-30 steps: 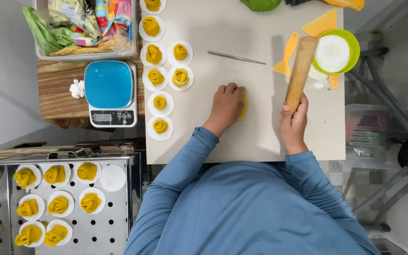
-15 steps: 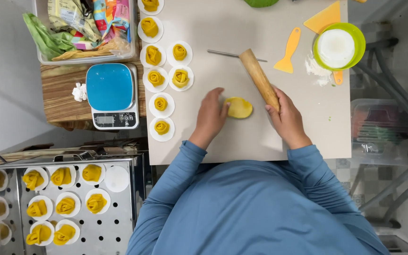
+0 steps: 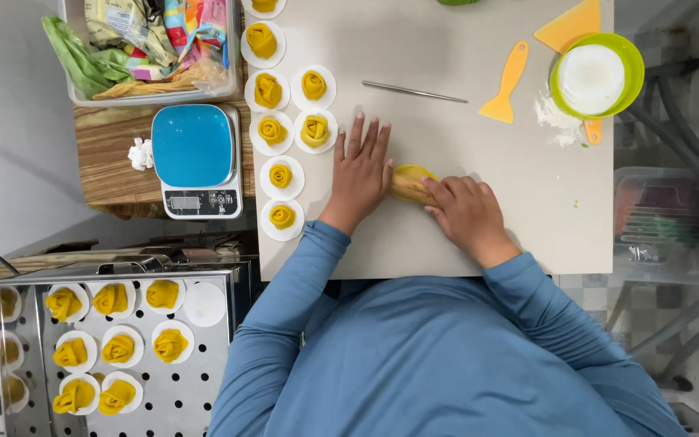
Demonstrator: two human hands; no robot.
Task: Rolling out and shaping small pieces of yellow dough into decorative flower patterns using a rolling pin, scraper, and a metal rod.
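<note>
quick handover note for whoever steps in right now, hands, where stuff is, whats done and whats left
Left hand: flat on the board, fingers spread, beside the dough.
Right hand: over the rolling pin, pressing it on the yellow dough piece.
Done: shaped yellow rolls on white discs line the board's left edge; more sit on the perforated tray.
Left: this piece is not yet shaped.

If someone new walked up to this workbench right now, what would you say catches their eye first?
Probably the two hands at the middle of the pale board: the left hand lies flat, and the right hand presses on a wooden rolling pin over yellow dough. Next, the yellow dough roses on white paper rounds in rows at the board's left edge, and more on the perforated steel tray at lower left.
</note>
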